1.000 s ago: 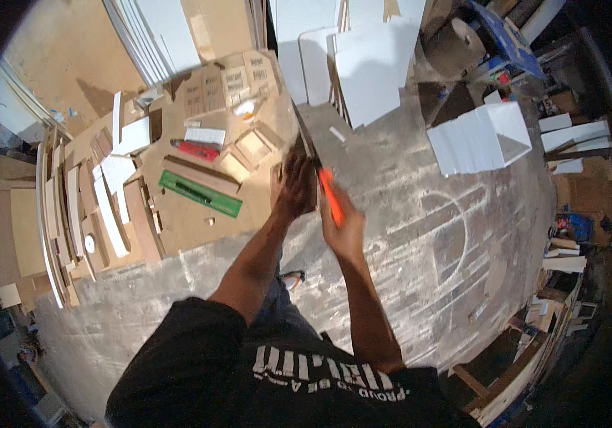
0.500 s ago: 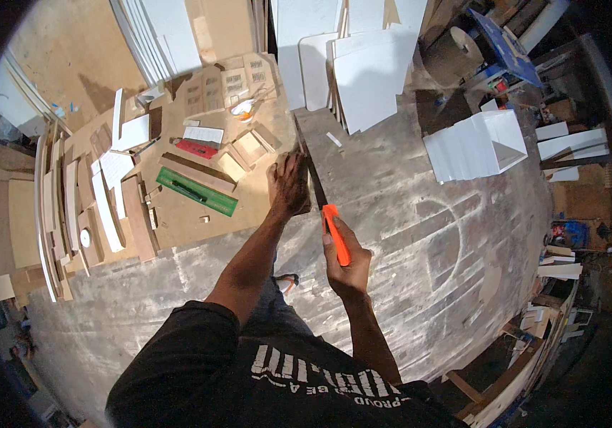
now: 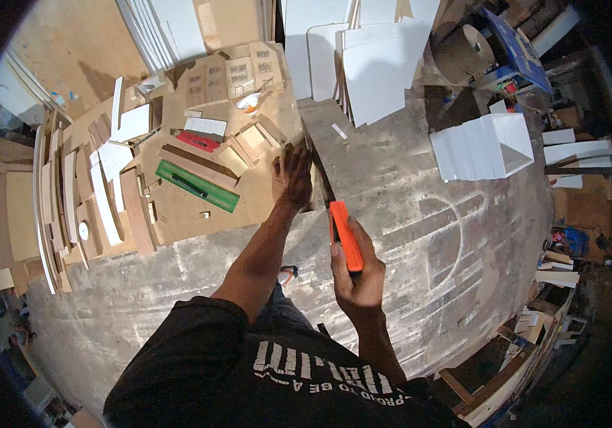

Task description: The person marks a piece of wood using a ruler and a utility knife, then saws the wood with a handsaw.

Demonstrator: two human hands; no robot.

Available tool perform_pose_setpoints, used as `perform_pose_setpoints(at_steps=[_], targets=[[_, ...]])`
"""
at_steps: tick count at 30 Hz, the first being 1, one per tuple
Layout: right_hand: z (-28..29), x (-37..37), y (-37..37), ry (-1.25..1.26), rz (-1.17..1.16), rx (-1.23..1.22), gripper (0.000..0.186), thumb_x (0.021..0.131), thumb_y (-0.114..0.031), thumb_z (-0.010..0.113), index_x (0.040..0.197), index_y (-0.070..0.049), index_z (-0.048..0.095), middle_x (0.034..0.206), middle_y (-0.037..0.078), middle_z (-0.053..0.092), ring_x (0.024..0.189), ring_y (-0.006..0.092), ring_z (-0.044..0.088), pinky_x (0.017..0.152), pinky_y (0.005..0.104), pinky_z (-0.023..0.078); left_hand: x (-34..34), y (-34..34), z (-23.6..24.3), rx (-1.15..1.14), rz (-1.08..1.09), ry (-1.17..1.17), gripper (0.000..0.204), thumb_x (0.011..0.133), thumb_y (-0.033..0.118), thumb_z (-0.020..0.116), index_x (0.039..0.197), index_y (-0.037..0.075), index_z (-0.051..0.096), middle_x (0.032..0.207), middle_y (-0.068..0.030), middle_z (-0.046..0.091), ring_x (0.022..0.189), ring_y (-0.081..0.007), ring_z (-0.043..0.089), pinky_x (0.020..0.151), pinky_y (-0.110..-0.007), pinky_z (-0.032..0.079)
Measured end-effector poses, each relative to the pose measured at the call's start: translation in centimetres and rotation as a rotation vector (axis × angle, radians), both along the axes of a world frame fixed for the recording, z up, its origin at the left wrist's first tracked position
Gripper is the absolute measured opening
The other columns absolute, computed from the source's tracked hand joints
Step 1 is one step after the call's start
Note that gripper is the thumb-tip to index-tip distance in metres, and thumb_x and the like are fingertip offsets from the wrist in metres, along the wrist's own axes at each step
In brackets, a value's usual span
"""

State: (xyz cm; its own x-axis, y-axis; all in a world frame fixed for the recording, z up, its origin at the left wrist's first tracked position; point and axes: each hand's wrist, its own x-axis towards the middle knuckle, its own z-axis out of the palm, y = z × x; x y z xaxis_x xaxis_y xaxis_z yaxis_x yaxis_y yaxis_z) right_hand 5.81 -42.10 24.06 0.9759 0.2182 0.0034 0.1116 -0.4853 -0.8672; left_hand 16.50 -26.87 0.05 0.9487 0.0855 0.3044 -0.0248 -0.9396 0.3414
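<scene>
My right hand is closed around the orange handle of a handsaw. Its dark, narrow blade runs away from me along the right edge of the worktable. Close to that edge, my left hand lies palm down with its fingers stretched forward, pressing on a wooden piece mostly hidden beneath it. Left of this hand are small wooden blocks and a green level-like bar with a dark pen-like item on it. Where the saw teeth meet the wood is too small to make out.
Wood strips and white pieces crowd the table's left side. A red tool lies by a paper label. White panels lean at the back. On the scuffed floor stands a white box-like stack at the right.
My right hand has drawn the saw back toward my body, slightly to the right. My left hand stays on the wooden piece at the table edge. The whole view has shifted a little.
</scene>
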Motion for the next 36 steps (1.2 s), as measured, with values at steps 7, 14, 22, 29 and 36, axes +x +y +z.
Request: perform_pose_setpoints(at_steps=[7, 14, 22, 29, 36], targets=[[-5.6, 9.3, 2.8, 0.014, -0.042, 0.064, 0.04, 0.1, -0.02, 0.059, 0.128, 0.008, 0.057, 0.116, 0.028, 0.067, 0.103, 0.0285, 0.07, 0.087, 0.0368, 0.053, 0.1, -1.8, 2.6, -0.126, -0.044, 0.061, 0.048, 0.092, 0.021, 0.054, 0.139, 0.01, 0.051, 0.147, -0.0126, 0.046, 0.141, -0.0355, 0.033, 0.109, -0.052, 0.03], [-1.4, 5.7, 2.8, 0.057, -0.048, 0.079, 0.041, 0.098, -0.018, 0.06, 0.129, 0.008, 0.056, 0.108, 0.033, 0.067, 0.104, 0.0364, 0.07, 0.085, 0.0421, 0.055, -0.3, 1.1, -0.7, -0.063, 0.042, 0.059, 0.05, 0.09, 0.023, 0.055, 0.139, 0.011, 0.051, 0.149, -0.0111, 0.044, 0.142, -0.0357, 0.032, 0.108, -0.053, 0.029], [-8.0, 12.3, 3.4, 0.027, -0.097, 0.11, 0.037, 0.101, -0.021, 0.06, 0.125, 0.007, 0.06, 0.115, 0.021, 0.069, 0.107, 0.022, 0.066, 0.09, 0.0347, 0.051, 0.9, -1.9, 1.0, -0.071, -0.007, 0.06, 0.053, 0.089, 0.022, 0.056, 0.14, 0.011, 0.049, 0.148, -0.0107, 0.045, 0.142, -0.0346, 0.03, 0.107, -0.051, 0.03], [-1.6, 5.5, 2.5, -0.034, 0.031, 0.092, 0.042, 0.098, -0.018, 0.06, 0.131, 0.007, 0.056, 0.119, 0.032, 0.065, 0.113, 0.0384, 0.067, 0.092, 0.0414, 0.053, -0.9, 1.4, 0.8, -0.044, 0.015, 0.109, 0.058, 0.088, 0.02, 0.056, 0.144, 0.012, 0.048, 0.149, -0.0096, 0.044, 0.144, -0.0334, 0.03, 0.112, -0.051, 0.027], [-9.6, 11.3, 3.9, -0.091, -0.109, 0.124, 0.037, 0.099, -0.018, 0.061, 0.125, 0.007, 0.06, 0.117, 0.023, 0.068, 0.108, 0.0258, 0.066, 0.093, 0.0352, 0.05, 0.4, -1.3, 0.1, -0.09, 0.007, 0.042, 0.055, 0.09, 0.026, 0.057, 0.143, 0.012, 0.049, 0.15, -0.0099, 0.045, 0.144, -0.0343, 0.029, 0.111, -0.052, 0.027]])
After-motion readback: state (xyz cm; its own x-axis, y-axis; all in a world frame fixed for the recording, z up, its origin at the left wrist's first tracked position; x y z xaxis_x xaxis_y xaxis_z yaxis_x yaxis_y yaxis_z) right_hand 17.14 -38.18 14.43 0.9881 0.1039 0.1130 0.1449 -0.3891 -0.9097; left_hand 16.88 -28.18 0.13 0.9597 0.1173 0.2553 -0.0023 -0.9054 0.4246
